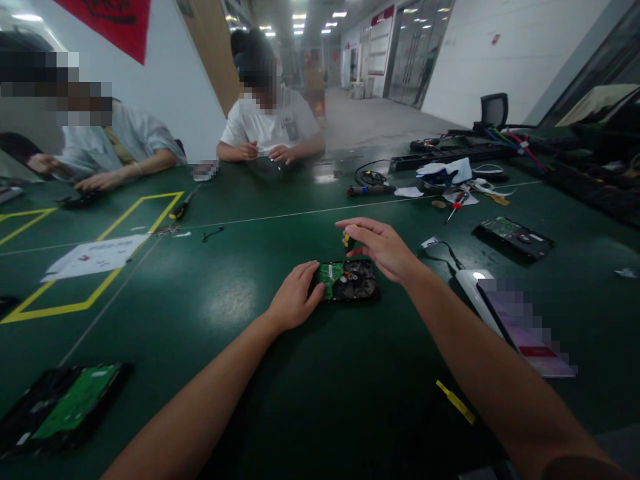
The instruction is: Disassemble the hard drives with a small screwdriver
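Observation:
A black hard drive (pixel 353 280) with a green circuit board lies on the dark green table in front of me. My left hand (pixel 295 298) rests on the drive's left edge, fingers curled round it. Just above the drive's far side, my right hand (pixel 383 245) pinches the black and yellow handle of a small screwdriver (pixel 349 241), held upright over the drive.
Another hard drive (pixel 63 407) lies at near left, a third (pixel 515 237) at right. A white device (pixel 487 293), a yellow tool (pixel 455 401), cables, and screwdrivers (pixel 180 210) are scattered about. Yellow tape (pixel 95 293) marks the table. Two people work at the far side.

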Motion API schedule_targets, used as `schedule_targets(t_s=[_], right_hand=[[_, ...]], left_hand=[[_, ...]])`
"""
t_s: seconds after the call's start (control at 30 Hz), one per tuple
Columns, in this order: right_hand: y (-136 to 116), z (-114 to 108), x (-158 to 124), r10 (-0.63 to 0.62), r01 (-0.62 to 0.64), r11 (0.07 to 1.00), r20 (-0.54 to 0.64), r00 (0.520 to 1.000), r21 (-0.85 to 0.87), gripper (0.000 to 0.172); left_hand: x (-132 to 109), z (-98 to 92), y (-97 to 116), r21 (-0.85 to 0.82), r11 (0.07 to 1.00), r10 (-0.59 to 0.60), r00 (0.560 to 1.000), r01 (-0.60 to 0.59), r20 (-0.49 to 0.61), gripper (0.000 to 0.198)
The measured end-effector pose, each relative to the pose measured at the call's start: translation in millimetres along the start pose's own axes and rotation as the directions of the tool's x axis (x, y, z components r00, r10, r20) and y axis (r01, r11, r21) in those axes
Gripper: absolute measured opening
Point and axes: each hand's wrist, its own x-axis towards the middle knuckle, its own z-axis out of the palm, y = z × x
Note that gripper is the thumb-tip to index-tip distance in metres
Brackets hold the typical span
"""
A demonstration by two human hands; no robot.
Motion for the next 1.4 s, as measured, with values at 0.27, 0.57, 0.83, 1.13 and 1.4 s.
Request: schedule_targets(t_s=[0.27, 0.57, 0.83, 1.13, 1.4], right_hand=[[5.6, 1.4, 2.0, 0.049, -0.054, 0.992, 0.053, 0.997, 0.11, 0.027], [1.4, 2.0, -0.3, 0.07, -0.075, 0.99, 0.046, 0.997, 0.123, 0.024], [0.2, -2.1, 0.7, 0.012, -0.013, 1.0, 0.049, 0.999, 0.016, 0.02], [11.4, 11.9, 0.3, 0.045, -0.064, 0.969, 0.083, 0.996, 0.238, 0.027], [4.0, -4.4, 4.1, 0.051, -0.053, 0.995, 0.022, 0.998, 0.088, 0.025]], left_hand=[[-0.1, 0.7, -1.4, -0.004, 1.0, -0.004, 1.0, 0.004, -0.003, 0.053], [1.1, -1.2, 0.0, -0.006, 1.0, 0.002, 1.0, -0.002, 0.008, 0.053], [0.2, -1.2, -0.2, -0.005, 1.0, 0.006, 1.0, -0.006, 0.004, 0.053], [0.1, 0.0, -1.4, 0.002, 1.0, 0.006, 1.0, -0.006, -0.002, 0.053], [-0.1, 0.4, -1.6, 0.001, 1.0, 0.0, 1.0, 0.0, 0.008, 0.054]])
